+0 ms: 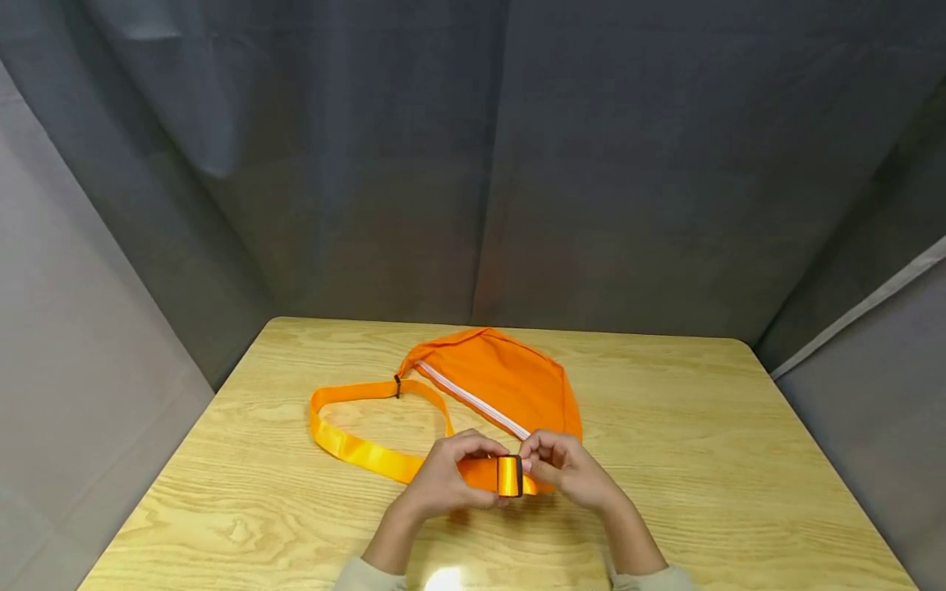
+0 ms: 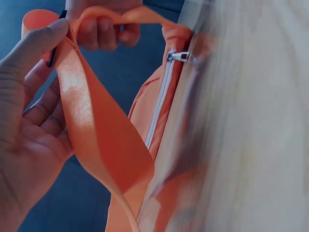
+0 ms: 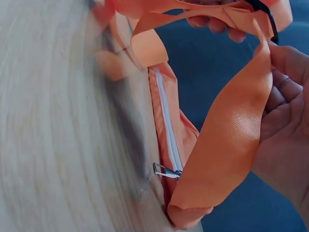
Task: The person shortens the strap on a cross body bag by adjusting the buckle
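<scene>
An orange bag [image 1: 502, 369] with a white zipper [image 1: 473, 400] lies on the table, its orange strap [image 1: 369, 455] looped out to the left. My left hand [image 1: 451, 476] pinches the strap at a black slide buckle [image 1: 510, 476], thumb on the near side. On the buckle's other side, my right hand [image 1: 569, 472] pinches the strap between thumb and fingers. Strap webbing wraps over the buckle's bar. In the right wrist view a broad stretch of strap [image 3: 227, 140] hangs from the right fingertips toward the bag's end, beside the metal zipper pull [image 3: 166, 170].
A second black strap fitting [image 1: 397, 386] sits at the bag's left corner. The wooden table [image 1: 702, 460] extends on both sides of the bag. Dark grey curtains [image 1: 473, 164] stand behind it, with lighter panels at left and right.
</scene>
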The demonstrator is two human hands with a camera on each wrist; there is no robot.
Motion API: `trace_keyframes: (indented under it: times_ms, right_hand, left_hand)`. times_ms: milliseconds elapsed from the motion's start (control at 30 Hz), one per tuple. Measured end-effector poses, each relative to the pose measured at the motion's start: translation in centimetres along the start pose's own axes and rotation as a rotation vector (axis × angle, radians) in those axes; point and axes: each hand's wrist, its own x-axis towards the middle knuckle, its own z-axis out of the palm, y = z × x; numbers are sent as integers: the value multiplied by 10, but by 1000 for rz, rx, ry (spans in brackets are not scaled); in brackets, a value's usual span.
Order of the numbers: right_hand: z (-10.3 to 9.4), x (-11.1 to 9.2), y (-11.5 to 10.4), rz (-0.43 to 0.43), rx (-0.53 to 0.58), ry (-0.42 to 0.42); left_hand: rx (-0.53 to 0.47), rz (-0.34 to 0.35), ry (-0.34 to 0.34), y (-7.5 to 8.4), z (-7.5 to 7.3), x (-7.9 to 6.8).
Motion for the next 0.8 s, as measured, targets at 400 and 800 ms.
trace_keyframes:
  times_ms: [400,800]
  right_hand:
    - [-8,-11,-3,89,-179,36]
    - [-12,-10,-2,78,-161,64]
  left_hand:
    - [28,37,41,1,3,-3]
    - [-3,-38,64,-35,0,-6]
